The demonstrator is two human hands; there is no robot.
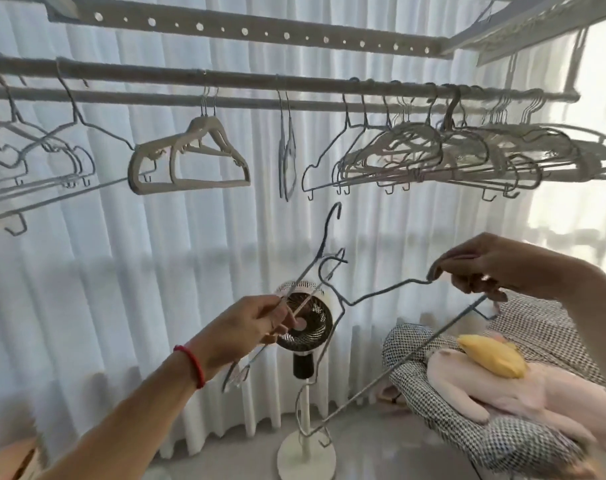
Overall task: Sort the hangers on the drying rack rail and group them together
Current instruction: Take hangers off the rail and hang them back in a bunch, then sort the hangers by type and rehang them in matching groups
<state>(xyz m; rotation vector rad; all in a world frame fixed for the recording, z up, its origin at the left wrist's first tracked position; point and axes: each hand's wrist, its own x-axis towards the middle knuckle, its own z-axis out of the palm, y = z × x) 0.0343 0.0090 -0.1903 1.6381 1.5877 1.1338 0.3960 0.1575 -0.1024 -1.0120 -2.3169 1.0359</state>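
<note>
Below the rail (294, 85), my left hand (246, 327) pinches 1 wire hanger (315, 258) and my right hand (492, 268) grips another wire hanger's (381, 292) shoulder, near the right-hand hanger cluster (468, 150).

Left hand (256, 320), red cord on wrist, pinches thin wire hanger (324, 242) by lower part. Right hand (488, 268) grips second wire hanger (381, 292) at shoulder end, hanger tilted. Both below rail (246, 79). On rail: dense hanger cluster (468, 150) right, beige pair (190, 157) centre. Standing fan (306, 322) behind.
</note>
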